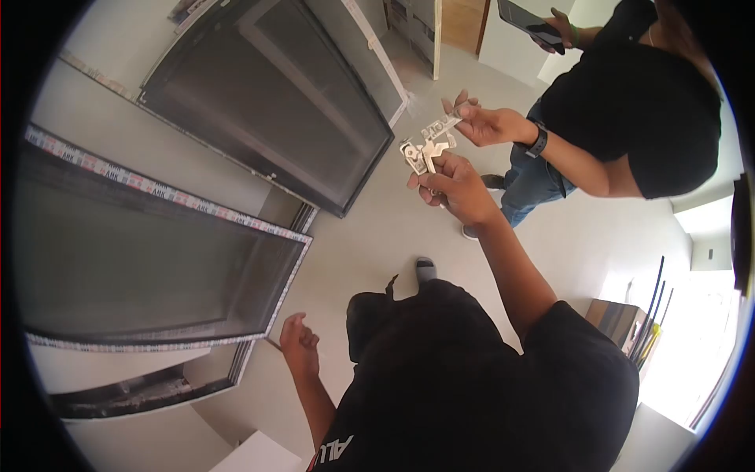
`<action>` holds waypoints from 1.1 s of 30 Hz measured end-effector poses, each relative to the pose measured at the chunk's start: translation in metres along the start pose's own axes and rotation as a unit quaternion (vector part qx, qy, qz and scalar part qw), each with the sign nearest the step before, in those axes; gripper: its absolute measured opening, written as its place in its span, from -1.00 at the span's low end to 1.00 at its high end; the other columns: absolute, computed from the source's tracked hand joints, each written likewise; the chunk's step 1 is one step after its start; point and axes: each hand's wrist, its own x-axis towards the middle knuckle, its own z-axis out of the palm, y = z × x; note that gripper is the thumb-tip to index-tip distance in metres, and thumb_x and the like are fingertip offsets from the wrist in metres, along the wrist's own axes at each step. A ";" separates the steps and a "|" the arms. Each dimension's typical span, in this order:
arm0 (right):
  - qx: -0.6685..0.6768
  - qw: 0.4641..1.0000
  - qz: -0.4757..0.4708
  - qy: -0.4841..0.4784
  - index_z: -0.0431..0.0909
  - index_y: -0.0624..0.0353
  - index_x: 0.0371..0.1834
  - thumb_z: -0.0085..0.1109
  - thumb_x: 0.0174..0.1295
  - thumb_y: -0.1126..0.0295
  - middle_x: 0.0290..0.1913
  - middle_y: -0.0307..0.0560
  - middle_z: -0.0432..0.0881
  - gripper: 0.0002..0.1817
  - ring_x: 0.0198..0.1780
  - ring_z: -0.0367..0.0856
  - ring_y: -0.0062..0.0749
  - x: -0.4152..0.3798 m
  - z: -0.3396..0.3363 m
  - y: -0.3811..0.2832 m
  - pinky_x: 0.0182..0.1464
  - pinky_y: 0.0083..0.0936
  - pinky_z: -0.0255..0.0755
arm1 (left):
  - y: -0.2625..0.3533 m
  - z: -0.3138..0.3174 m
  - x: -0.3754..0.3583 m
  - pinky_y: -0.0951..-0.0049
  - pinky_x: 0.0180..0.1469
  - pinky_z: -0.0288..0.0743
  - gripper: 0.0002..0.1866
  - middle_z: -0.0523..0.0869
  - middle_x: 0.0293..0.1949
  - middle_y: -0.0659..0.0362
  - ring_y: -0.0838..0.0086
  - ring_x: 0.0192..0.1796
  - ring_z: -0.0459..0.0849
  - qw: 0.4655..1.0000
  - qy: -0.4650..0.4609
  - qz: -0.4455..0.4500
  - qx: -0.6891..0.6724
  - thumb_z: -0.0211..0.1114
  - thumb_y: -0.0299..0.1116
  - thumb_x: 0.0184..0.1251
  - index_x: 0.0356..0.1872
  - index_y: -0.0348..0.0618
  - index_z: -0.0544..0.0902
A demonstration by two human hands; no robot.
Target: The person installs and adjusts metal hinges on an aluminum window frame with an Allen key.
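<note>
My right hand (pixel 460 191) is raised at the centre, its fingers closed around a silvery metal hinge fitting (pixel 429 154) with jointed plates. A co-worker's hand (pixel 494 126) reaches in from the upper right and holds a flat slotted metal piece (pixel 440 126) at the fitting's upper end. Low on the left, my left hand (pixel 300 344) hangs with curled fingers, close to the corner of a taped window panel (pixel 157 263). A thin rod shape (pixel 273 344) shows beside its fingers; what the hand holds is unclear.
A second dark-glazed panel (pixel 267 94) leans behind the first. The co-worker (pixel 629 102) stands at the upper right with a dark phone or tablet (pixel 531 25) in the other hand. A cardboard box (pixel 613 321) and long dark rods (pixel 651 311) stand at the right by a bright opening.
</note>
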 end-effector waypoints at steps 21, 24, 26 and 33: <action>-0.157 0.981 0.111 -0.004 0.56 0.20 -0.07 0.22 0.45 0.35 -0.17 -0.14 0.70 -0.84 -0.32 0.57 -0.55 0.163 0.147 0.039 -0.29 -0.53 0.43 | 0.067 -0.285 0.168 0.26 -0.14 0.69 -0.74 0.82 -0.28 0.03 0.29 -0.22 0.83 0.806 -0.127 -0.283 0.504 0.42 -0.18 0.34 -0.11 -0.12 0.81; -0.382 0.924 -0.031 0.011 0.60 0.20 0.07 0.19 0.38 0.45 -0.26 -0.05 0.57 -0.77 -0.16 0.59 -0.27 0.197 0.173 0.044 -0.05 -0.30 0.44 | 0.066 -0.298 0.175 0.24 -0.13 0.69 -0.73 0.82 -0.27 0.02 0.28 -0.21 0.84 0.774 -0.171 -0.321 0.518 0.43 -0.17 0.33 -0.11 -0.12 0.81; -0.420 0.905 -0.065 0.008 0.59 0.19 0.18 0.18 0.36 0.50 -0.25 -0.02 0.57 -0.68 -0.17 0.59 -0.17 0.227 0.189 0.033 -0.03 -0.27 0.45 | 0.057 -0.295 0.185 0.23 -0.13 0.69 -0.73 0.83 -0.26 0.01 0.27 -0.19 0.84 0.752 -0.218 -0.339 0.521 0.43 -0.16 0.33 -0.12 -0.12 0.81; -0.486 0.834 -0.234 -0.118 0.65 0.19 0.22 0.36 0.26 0.57 -0.09 0.06 0.69 -0.57 -0.14 0.73 -0.03 0.358 0.206 0.013 -0.08 -0.28 0.61 | 0.086 -0.177 0.294 0.16 -0.03 0.69 -0.64 0.84 -0.26 -0.04 0.15 -0.11 0.85 0.665 -0.344 -0.196 0.633 0.51 -0.03 0.25 -0.16 -0.13 0.82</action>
